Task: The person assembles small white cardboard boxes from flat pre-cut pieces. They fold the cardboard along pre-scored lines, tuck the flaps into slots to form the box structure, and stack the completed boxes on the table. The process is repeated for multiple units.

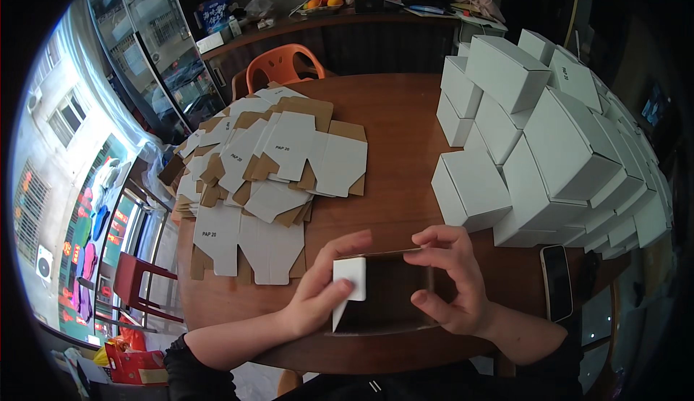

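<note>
Both hands, left hand (318,296) and right hand (452,282), have a grip on a half-folded cardboard box (383,292) over the worktop (397,112), flat blanks (267,177) nearby.

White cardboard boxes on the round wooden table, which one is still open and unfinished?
The half-folded white cardboard box held between both hands at the table's near edge: its brown inside shows, while the stacked white boxes on the right are closed.

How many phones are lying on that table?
1. A dark phone lies flat near the table's right edge, beside the right hand; the box stack could hide others.
</note>
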`<control>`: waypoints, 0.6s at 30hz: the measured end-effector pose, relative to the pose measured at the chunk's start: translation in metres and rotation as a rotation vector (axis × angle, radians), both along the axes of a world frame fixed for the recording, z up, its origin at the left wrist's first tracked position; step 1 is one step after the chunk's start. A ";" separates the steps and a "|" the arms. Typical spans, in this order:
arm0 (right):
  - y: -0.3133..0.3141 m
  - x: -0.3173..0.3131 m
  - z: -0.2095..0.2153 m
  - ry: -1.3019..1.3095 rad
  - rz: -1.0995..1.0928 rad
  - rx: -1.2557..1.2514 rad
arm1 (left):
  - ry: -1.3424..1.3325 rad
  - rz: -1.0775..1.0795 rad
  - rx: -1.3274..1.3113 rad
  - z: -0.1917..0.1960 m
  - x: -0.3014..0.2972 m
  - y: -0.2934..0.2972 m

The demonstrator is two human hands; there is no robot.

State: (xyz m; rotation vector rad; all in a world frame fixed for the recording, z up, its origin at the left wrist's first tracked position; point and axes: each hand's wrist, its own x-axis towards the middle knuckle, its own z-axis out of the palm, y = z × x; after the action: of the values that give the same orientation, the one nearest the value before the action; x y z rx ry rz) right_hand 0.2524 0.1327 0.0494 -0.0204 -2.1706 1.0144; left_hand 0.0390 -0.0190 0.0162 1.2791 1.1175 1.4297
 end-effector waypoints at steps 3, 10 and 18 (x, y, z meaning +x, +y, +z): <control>0.003 0.001 -0.001 -0.027 -0.014 0.020 | -0.120 -0.103 -0.037 0.004 0.008 0.000; 0.000 -0.002 -0.002 -0.031 -0.011 0.033 | -0.081 -0.032 -0.061 0.008 0.011 -0.001; -0.003 -0.005 -0.007 -0.061 -0.001 0.003 | 0.117 0.039 0.014 0.006 0.005 -0.002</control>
State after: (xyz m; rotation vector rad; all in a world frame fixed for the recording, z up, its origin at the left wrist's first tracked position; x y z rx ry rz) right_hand 0.2474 0.1292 0.0421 -0.0520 -2.2268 1.0222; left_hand 0.0442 -0.0206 0.0220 1.3724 1.2181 1.4083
